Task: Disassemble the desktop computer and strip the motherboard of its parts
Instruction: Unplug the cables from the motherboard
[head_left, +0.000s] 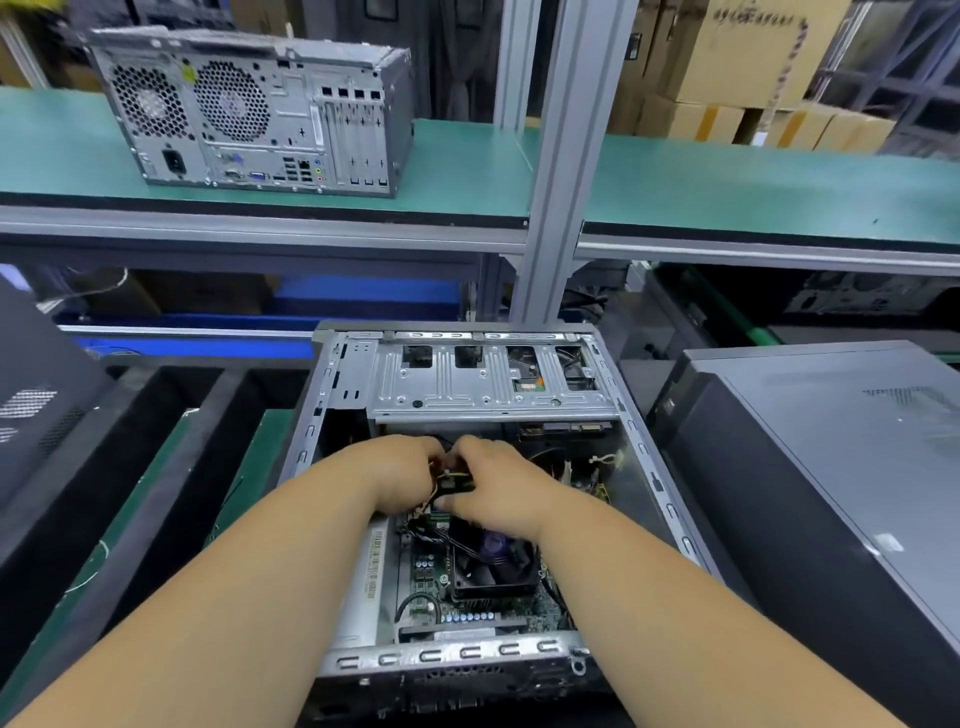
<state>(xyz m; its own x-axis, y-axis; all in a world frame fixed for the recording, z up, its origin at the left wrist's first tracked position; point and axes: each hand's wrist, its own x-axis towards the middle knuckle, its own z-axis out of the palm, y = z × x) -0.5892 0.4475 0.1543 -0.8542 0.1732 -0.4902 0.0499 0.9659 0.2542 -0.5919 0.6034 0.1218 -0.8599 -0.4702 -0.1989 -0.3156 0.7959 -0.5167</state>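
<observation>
While both forearms reach in from the near edge, the open computer case (467, 654) lies flat with its side off, its punched metal rim nearest the camera. Just past that rim sits the green motherboard (428, 571), and on it the black CPU fan (491, 569), partly under the right wrist. A pale strip with a barcode label (375, 566) runs along the left of the board. Further in, the left hand (402, 475) and the right hand (496, 486) meet over the middle of the case, fingers curled, both pinching a dark connector with yellow and red wires (454, 480) between them; how it seats below is hidden by the fingers. Beyond the hands, the silver drive cage (488, 382) spans the far end of the case. To the right stands a closed dark tower (831, 467), lying on its side, just beside the case. On the left, another dark panel (36, 395) leans at the edge. Farther back, on the green shelf (727, 182) above, a second desktop (254, 109) shows its rear ports and fan grilles, and cardboard boxes (743, 67) are stacked at far right.
</observation>
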